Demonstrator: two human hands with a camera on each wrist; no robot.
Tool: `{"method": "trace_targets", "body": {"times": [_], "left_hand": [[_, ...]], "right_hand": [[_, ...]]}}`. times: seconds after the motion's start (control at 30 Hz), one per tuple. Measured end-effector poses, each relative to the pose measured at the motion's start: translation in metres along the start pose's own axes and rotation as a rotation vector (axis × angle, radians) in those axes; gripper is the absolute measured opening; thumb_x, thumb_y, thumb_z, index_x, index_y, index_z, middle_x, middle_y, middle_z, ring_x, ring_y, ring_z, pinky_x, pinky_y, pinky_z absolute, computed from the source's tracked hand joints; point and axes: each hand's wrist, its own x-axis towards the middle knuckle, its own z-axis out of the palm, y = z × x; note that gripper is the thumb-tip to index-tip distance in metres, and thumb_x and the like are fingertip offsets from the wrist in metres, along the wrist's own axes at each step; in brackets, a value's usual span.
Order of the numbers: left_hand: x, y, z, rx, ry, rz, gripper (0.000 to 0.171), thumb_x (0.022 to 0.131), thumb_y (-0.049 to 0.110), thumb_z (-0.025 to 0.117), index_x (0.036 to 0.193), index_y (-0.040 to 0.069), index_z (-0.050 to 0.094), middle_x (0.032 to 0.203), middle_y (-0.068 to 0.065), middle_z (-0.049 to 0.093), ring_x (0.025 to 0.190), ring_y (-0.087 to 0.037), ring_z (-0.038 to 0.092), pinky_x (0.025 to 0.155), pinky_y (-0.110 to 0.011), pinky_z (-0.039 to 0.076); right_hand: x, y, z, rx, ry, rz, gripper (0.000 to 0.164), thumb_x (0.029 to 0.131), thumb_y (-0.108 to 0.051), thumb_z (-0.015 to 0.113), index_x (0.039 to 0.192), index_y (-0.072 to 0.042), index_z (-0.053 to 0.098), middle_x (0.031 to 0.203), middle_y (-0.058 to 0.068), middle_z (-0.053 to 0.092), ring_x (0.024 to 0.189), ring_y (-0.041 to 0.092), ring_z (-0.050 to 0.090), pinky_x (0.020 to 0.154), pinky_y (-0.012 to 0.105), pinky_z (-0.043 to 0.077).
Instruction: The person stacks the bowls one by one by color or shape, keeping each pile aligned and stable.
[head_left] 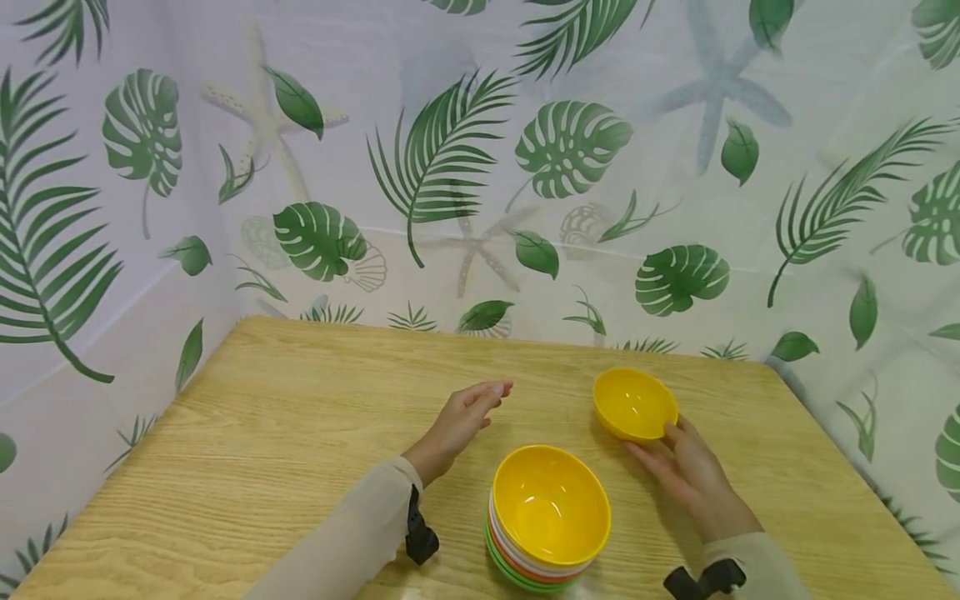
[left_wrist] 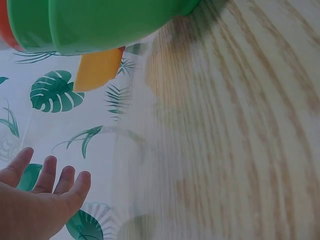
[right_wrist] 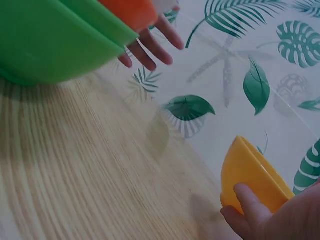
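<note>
In the head view my right hand (head_left: 693, 471) grips a yellow bowl (head_left: 633, 404) by its near right side, thumb at the rim and fingers beneath. The right wrist view shows this yellow bowl (right_wrist: 252, 175) tilted, close over the table. Nearer to me stands a stack of nested bowls (head_left: 550, 508), yellow on top, with white, orange and green rims below. My left hand (head_left: 457, 425) hovers just beyond the stack on its left, holding nothing. Its fingers (left_wrist: 47, 175) are relaxed and spread apart in the left wrist view.
The light wooden table (head_left: 300, 433) runs back to a white cloth wall (head_left: 480, 192) printed with green leaves and starfish. The cloth also hangs along the left and right sides. Black straps with cameras (head_left: 420, 533) sit on both wrists.
</note>
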Motion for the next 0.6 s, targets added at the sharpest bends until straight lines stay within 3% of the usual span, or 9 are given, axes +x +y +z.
{"method": "trace_targets", "body": {"times": [0.07, 0.17, 0.27, 0.4, 0.6], "left_hand": [[0.0, 0.0, 0.0, -0.015, -0.004, -0.003, 0.049, 0.1, 0.041, 0.039, 0.135, 0.008, 0.049, 0.135, -0.009, 0.047, 0.126, -0.028, 0.038, 0.098, -0.045, 0.037], [0.0, 0.0, 0.0, -0.068, -0.007, -0.013, 0.05, 0.1, 0.039, 0.04, 0.136, 0.006, 0.047, 0.137, -0.013, 0.044, 0.125, -0.03, 0.038, 0.095, -0.044, 0.04], [0.001, -0.002, 0.001, -0.134, -0.016, -0.029, 0.051, 0.1, 0.039, 0.038, 0.138, 0.005, 0.043, 0.138, -0.017, 0.04, 0.125, -0.032, 0.038, 0.091, -0.043, 0.044], [0.001, -0.003, 0.003, -0.191, -0.029, -0.054, 0.049, 0.103, 0.035, 0.033, 0.14, 0.005, 0.04, 0.14, -0.019, 0.037, 0.126, -0.033, 0.036, 0.089, -0.045, 0.045], [0.001, -0.001, 0.006, -0.22, -0.033, -0.086, 0.049, 0.104, 0.033, 0.029, 0.142, 0.004, 0.036, 0.141, -0.021, 0.034, 0.127, -0.034, 0.035, 0.089, -0.046, 0.044]], "right_hand": [[-0.003, 0.002, 0.006, -0.035, -0.012, 0.001, 0.058, 0.103, -0.016, 0.019, 0.148, -0.031, -0.014, 0.152, 0.002, -0.007, 0.133, 0.027, 0.016, 0.1, 0.037, 0.032], [-0.008, 0.006, 0.014, -0.111, -0.048, -0.021, 0.057, 0.103, -0.014, 0.016, 0.148, -0.025, -0.016, 0.152, 0.006, -0.011, 0.132, 0.031, 0.018, 0.099, 0.035, 0.033], [-0.012, 0.009, 0.022, -0.181, -0.078, -0.048, 0.056, 0.103, -0.012, 0.017, 0.149, -0.019, -0.013, 0.151, 0.012, -0.006, 0.123, 0.033, 0.037, 0.098, 0.035, 0.035], [-0.016, 0.014, 0.03, -0.279, -0.101, -0.071, 0.056, 0.104, -0.013, 0.022, 0.15, -0.013, -0.009, 0.149, 0.018, 0.003, 0.103, 0.025, 0.056, 0.094, 0.036, 0.039], [-0.022, 0.017, 0.04, -0.4, -0.168, -0.092, 0.056, 0.104, -0.015, 0.027, 0.151, -0.011, -0.003, 0.147, 0.023, 0.013, 0.104, 0.026, 0.056, 0.092, 0.035, 0.041]]}}
